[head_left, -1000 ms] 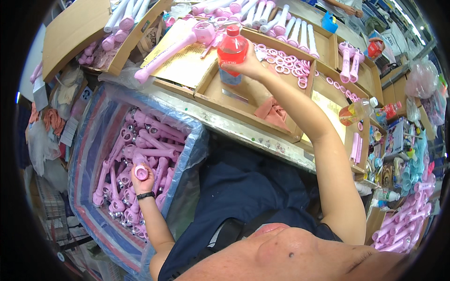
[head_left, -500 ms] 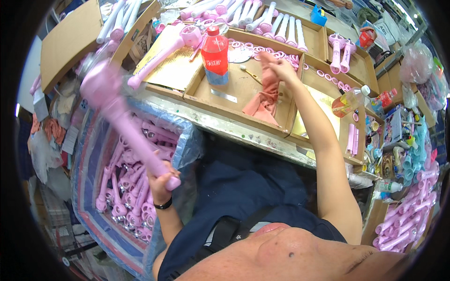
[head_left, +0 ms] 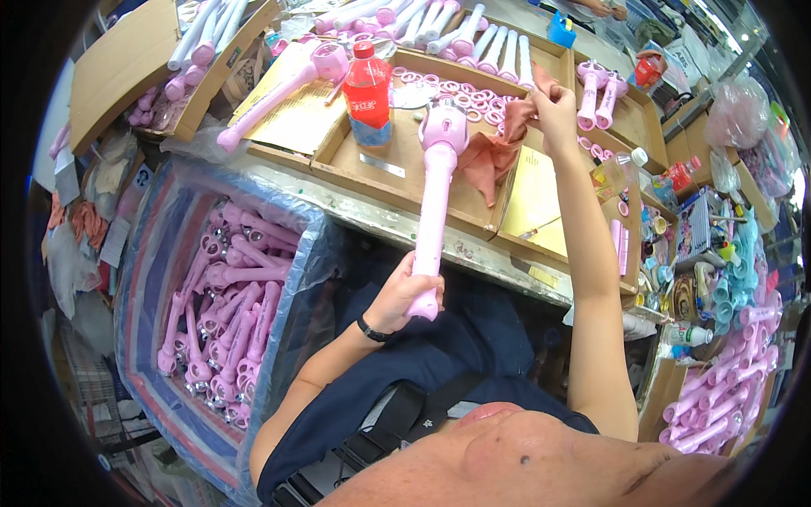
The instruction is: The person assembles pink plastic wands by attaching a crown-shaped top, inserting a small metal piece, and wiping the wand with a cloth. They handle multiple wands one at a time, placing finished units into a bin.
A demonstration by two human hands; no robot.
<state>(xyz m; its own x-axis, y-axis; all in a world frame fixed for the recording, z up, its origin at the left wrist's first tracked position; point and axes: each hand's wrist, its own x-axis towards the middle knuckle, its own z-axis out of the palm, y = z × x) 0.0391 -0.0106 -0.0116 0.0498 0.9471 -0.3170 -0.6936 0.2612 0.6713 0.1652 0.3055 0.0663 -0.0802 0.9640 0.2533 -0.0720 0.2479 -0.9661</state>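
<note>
My left hand (head_left: pixel 397 297) is wrapped round the lower end of a pink plastic wand (head_left: pixel 434 198) with a round, hollow-looking head. The wand stands nearly upright in front of me, its head over the cardboard tray (head_left: pixel 405 188). Farther right, my right hand (head_left: pixel 555 120) pinches a salmon-coloured cloth (head_left: pixel 488 162), which hangs from the fingers beside the wand's head. Pink rings (head_left: pixel 473 100) lie scattered in the tray behind the cloth. Another pink wand (head_left: pixel 274 103) rests on yellow paper to the left.
A blue striped bag (head_left: pixel 135 338) full of pink wands (head_left: pixel 232 325) stands at the left. On the bench are a red-labelled bottle (head_left: pixel 367 97), a yellowish drink bottle (head_left: pixel 615 176) and white-and-pink sticks (head_left: pixel 498 52). Pink tubes (head_left: pixel 718 384) fill a box at the right.
My left hand has swung the wand from above the bag rightward to the tray. My right hand has lifted the cloth and moved it slightly right.
</note>
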